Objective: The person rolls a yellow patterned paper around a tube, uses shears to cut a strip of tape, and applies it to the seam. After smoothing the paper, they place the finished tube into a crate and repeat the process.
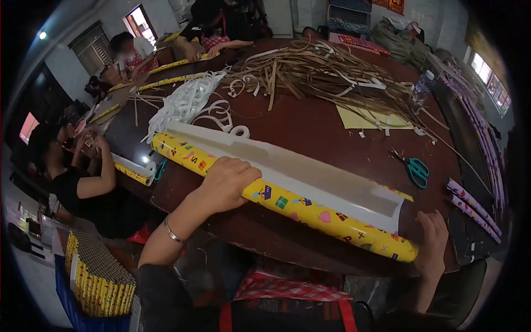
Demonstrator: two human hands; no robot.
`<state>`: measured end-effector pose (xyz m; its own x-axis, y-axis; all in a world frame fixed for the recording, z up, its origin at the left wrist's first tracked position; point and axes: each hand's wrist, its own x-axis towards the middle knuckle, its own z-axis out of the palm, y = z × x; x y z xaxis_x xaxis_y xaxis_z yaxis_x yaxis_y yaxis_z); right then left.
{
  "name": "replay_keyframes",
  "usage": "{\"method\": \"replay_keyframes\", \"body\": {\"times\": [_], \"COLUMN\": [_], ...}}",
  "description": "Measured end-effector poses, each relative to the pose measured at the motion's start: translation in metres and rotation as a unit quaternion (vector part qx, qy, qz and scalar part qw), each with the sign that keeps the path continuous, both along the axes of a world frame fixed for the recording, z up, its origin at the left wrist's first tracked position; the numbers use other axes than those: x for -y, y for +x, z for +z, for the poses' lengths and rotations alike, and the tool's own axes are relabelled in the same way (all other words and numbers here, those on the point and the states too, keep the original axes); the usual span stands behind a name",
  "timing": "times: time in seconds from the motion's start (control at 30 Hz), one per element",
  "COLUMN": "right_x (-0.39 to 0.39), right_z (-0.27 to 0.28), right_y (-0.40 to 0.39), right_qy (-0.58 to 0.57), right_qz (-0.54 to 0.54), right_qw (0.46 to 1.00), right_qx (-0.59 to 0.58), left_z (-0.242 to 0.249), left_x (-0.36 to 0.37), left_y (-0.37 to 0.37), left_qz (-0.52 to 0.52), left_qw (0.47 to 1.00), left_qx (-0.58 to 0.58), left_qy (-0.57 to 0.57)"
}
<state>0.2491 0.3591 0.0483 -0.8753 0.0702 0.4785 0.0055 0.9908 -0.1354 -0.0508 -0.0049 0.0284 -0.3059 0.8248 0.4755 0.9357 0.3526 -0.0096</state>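
A yellow patterned paper roll lies across the near edge of the dark red table, partly unrolled, its white inner side facing up behind it. My left hand rests on top of the roll left of its middle, fingers wrapped over it. Just off the roll's right end is my right hand, raised, its fingers slightly bent and apart with nothing seen between them. Teal-handled scissors lie on the table behind my right hand.
Brown strips and white strips are piled on the table. A bottle and purple rolls are at the right. Co-workers handle yellow rolls at the left and back. A blue crate of yellow rolls stands lower left.
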Motion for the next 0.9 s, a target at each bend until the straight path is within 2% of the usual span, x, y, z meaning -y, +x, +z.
{"method": "replay_keyframes", "body": {"times": [0.03, 0.07, 0.1, 0.13, 0.17, 0.27, 0.3, 0.4, 0.47, 0.5, 0.53, 0.57, 0.63, 0.67, 0.7, 0.73, 0.77, 0.8, 0.83, 0.9], "right_x": [0.000, -0.002, -0.006, -0.008, -0.007, -0.008, -0.007, -0.009, -0.009, -0.008, -0.007, -0.006, -0.006, -0.007, -0.010, -0.010, -0.011, -0.011, -0.011, -0.016], "right_z": [0.004, 0.003, -0.001, -0.002, -0.001, 0.003, 0.000, -0.012, -0.017, -0.018, -0.019, -0.018, -0.015, -0.014, -0.012, -0.008, -0.003, 0.002, 0.004, 0.004], "right_y": [-0.001, 0.000, 0.004, 0.006, 0.007, 0.008, 0.008, 0.012, 0.013, 0.013, 0.013, 0.013, 0.012, 0.013, 0.015, 0.016, 0.016, 0.015, 0.014, 0.016], "right_qy": [0.091, 0.092, 0.111, 0.128, 0.128, 0.123, 0.113, 0.076, 0.048, -0.016, -0.080, -0.080, -0.100, -0.100, 0.002, 0.054, 0.105, 0.118, 0.123, 0.109], "right_qz": [0.036, 0.037, 0.079, 0.120, 0.119, 0.131, 0.096, 0.036, 0.011, 0.003, -0.004, -0.003, -0.007, -0.007, -0.005, -0.003, -0.001, 0.045, 0.070, 0.096], "right_qw": [0.995, 0.995, 0.987, 0.973, 0.973, 0.973, 0.980, 0.990, 0.994, 0.995, 0.992, 0.992, 0.991, 0.991, 0.996, 0.994, 0.990, 0.985, 0.982, 0.980], "right_qx": [-0.010, -0.011, -0.080, -0.149, -0.150, -0.143, -0.135, -0.114, -0.097, -0.096, -0.094, -0.093, -0.086, -0.086, -0.093, -0.094, -0.098, -0.115, -0.124, -0.138], "left_z": [0.011, 0.021, 0.030, 0.039, 0.044, 0.048, 0.046, 0.029, 0.015, 0.009, 0.003, -0.001, -0.004, -0.001, 0.001, 0.006, 0.013, 0.021, 0.029, 0.040], "left_x": [0.001, 0.002, 0.002, 0.002, 0.001, -0.002, -0.002, -0.002, -0.001, -0.001, -0.002, -0.003, -0.003, -0.003, -0.002, -0.002, -0.002, -0.002, -0.003, -0.005], "left_y": [-0.004, -0.007, -0.009, -0.010, -0.011, -0.011, -0.009, 0.004, 0.014, 0.020, 0.028, 0.033, 0.032, 0.027, 0.022, 0.017, 0.011, 0.007, 0.006, 0.006], "left_qz": [-0.010, -0.019, -0.018, -0.017, -0.016, -0.015, -0.015, -0.001, 0.016, 0.016, 0.018, 0.020, 0.024, 0.019, 0.014, 0.015, -0.021, -0.056, -0.053, -0.044], "left_qw": [0.994, 0.975, 0.976, 0.953, 0.923, 0.902, 0.902, 0.924, 0.977, 0.977, 0.995, 0.998, 0.997, 0.999, 0.999, 0.999, 0.992, 0.973, 0.973, 0.938], "left_qx": [0.072, 0.143, 0.142, 0.210, 0.276, 0.307, 0.306, 0.282, 0.140, 0.140, 0.042, -0.058, -0.068, -0.025, 0.018, 0.019, 0.093, 0.165, 0.164, 0.255], "left_qy": [-0.084, -0.166, -0.166, -0.217, -0.266, -0.303, -0.303, -0.258, -0.160, -0.161, -0.090, -0.017, -0.014, -0.018, -0.022, -0.021, -0.087, -0.152, -0.151, -0.229]}}
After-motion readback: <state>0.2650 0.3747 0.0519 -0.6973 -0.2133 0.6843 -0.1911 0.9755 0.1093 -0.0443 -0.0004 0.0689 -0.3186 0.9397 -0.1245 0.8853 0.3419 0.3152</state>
